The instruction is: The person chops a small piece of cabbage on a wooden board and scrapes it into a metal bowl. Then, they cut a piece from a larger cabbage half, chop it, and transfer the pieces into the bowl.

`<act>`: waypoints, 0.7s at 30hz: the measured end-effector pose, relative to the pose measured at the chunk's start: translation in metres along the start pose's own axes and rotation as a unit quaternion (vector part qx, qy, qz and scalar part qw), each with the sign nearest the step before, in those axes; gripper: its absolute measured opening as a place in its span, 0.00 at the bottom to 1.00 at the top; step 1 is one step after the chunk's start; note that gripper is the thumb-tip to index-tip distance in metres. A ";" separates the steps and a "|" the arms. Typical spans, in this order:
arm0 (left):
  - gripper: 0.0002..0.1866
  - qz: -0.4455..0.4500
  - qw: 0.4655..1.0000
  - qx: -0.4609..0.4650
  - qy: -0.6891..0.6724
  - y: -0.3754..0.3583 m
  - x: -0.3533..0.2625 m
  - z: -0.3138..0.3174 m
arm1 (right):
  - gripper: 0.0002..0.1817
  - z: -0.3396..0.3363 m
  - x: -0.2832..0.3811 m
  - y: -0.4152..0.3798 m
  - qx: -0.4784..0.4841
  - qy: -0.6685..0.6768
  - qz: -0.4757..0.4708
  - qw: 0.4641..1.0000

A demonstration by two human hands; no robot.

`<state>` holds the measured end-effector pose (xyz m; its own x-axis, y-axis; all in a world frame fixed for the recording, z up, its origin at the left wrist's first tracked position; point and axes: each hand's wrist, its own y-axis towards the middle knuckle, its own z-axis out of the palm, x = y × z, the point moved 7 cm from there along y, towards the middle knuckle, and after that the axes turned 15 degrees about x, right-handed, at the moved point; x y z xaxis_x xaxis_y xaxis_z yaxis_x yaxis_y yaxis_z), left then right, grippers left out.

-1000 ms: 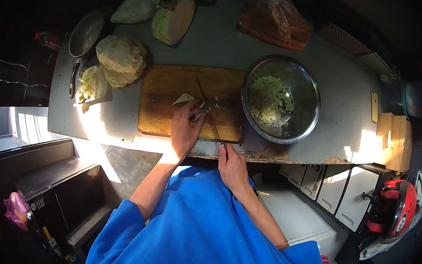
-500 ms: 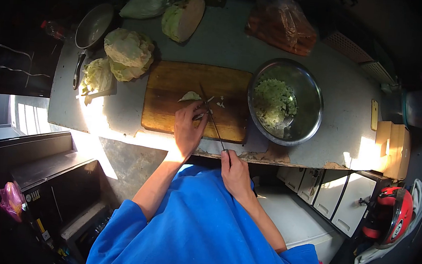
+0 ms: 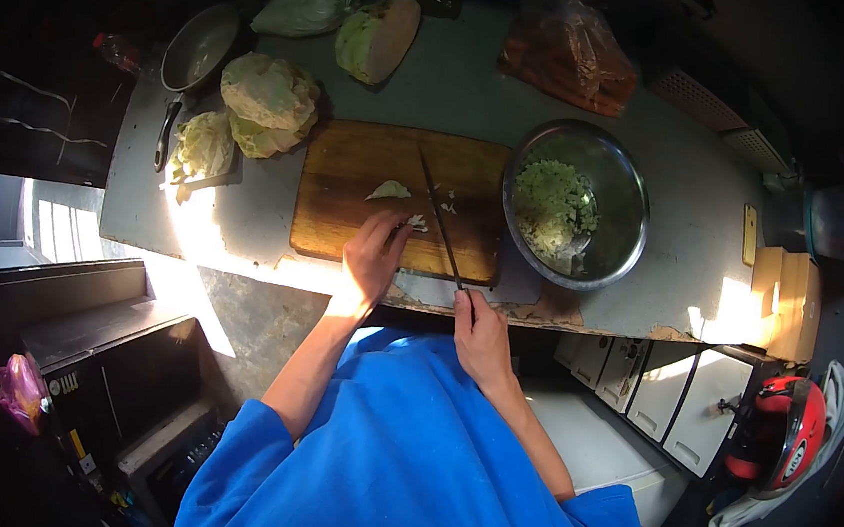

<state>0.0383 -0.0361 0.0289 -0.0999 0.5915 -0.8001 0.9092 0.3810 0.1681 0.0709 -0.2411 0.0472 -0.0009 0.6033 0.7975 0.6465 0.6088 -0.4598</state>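
My right hand (image 3: pixel 482 337) is closed round the handle of a long, thin knife (image 3: pixel 440 205). The blade slants up and left over a wooden cutting board (image 3: pixel 335 226), apart from my left hand. On the board's front part, my left hand (image 3: pixel 370 259) has its fingers bent together over a small piece of cabbage (image 3: pixel 415 223), mostly hidden under the fingertips. A pale cabbage leaf piece (image 3: pixel 388 191) lies just beyond that hand, and small cut bits lie right of the blade. Beside the board, a steel bowl (image 3: pixel 632 197) holds chopped cabbage (image 3: pixel 551 205).
Left of the board are a cabbage head (image 3: pixel 269 100), loose cabbage leaves (image 3: pixel 201 147) and a frying pan (image 3: pixel 201 48). A cut cabbage (image 3: pixel 377 39) and a bagged green bundle (image 3: pixel 307 7) lie at the back. Bagged carrots (image 3: pixel 569 71) sit back right; a phone (image 3: pixel 750 235) lies far right.
The knife has moved right, away from my left fingers, and my right hand has shifted slightly right. My left hand stays low on the board. The whole view has shifted a little.
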 end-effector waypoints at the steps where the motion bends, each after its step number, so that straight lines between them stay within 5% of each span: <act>1: 0.14 0.013 1.000 0.011 0.013 0.003 -0.001 0.000 | 0.17 0.000 0.002 -0.003 0.001 -0.002 -0.001 1.000; 8: 0.21 -0.060 0.997 0.009 -0.045 0.010 0.002 0.003 | 0.17 0.015 -0.005 -0.002 -0.003 -0.021 -0.021 1.000; 21: 0.19 -0.033 0.997 0.051 -0.038 0.002 0.003 0.005 | 0.18 0.005 0.003 0.014 -0.048 0.023 -0.035 0.998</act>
<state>0.0417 -0.0365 0.0239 -0.1331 0.5105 -0.8495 0.9386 0.3402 0.0573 0.0763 -0.2287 0.0412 -0.0148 0.5358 0.8442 0.7166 0.5945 -0.3648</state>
